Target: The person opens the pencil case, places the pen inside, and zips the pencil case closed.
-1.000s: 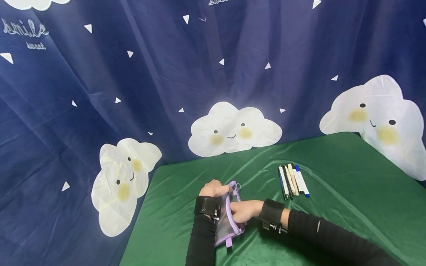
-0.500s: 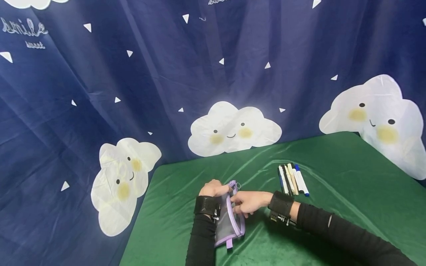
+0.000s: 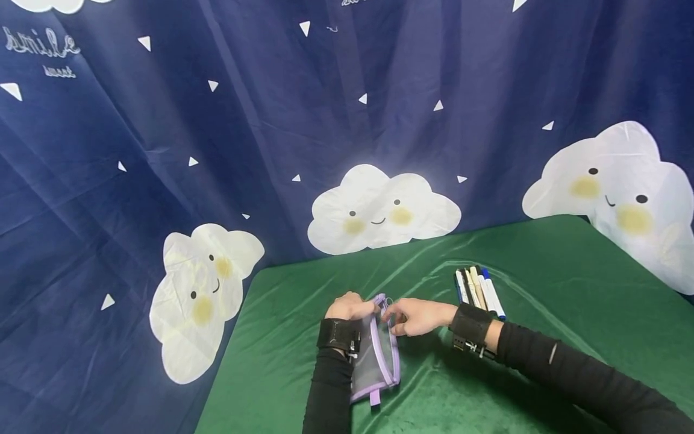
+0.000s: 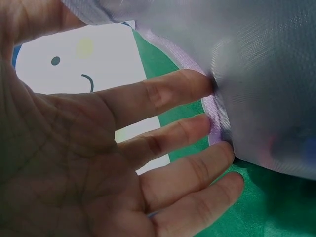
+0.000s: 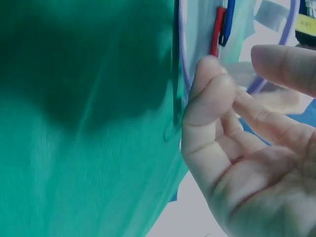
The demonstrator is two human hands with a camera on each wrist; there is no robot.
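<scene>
A see-through mesh pouch with a purple zip edge (image 3: 378, 349) lies on the green cloth. My left hand (image 3: 349, 307) holds its far end, the thumb over the purple rim. In the left wrist view, the fingers (image 4: 170, 94) of that hand touch the pouch's grey mesh (image 4: 271, 84) from below. Beside the open mouth is my right hand (image 3: 418, 316), its fingers loosely bent near the rim and the thumb apart. A red pen (image 5: 217, 29) and a blue pen (image 5: 228, 22) show inside the pouch in the right wrist view.
Several pens and markers (image 3: 479, 292) lie side by side on the green cloth (image 3: 303, 349), right of the pouch and beyond the right wrist. A dark blue curtain (image 3: 271, 120) with white clouds hangs behind the table.
My right hand has drawn out of the pouch's mouth and moved away and slightly right, toward its far end. My left hand and the pouch have barely moved.
</scene>
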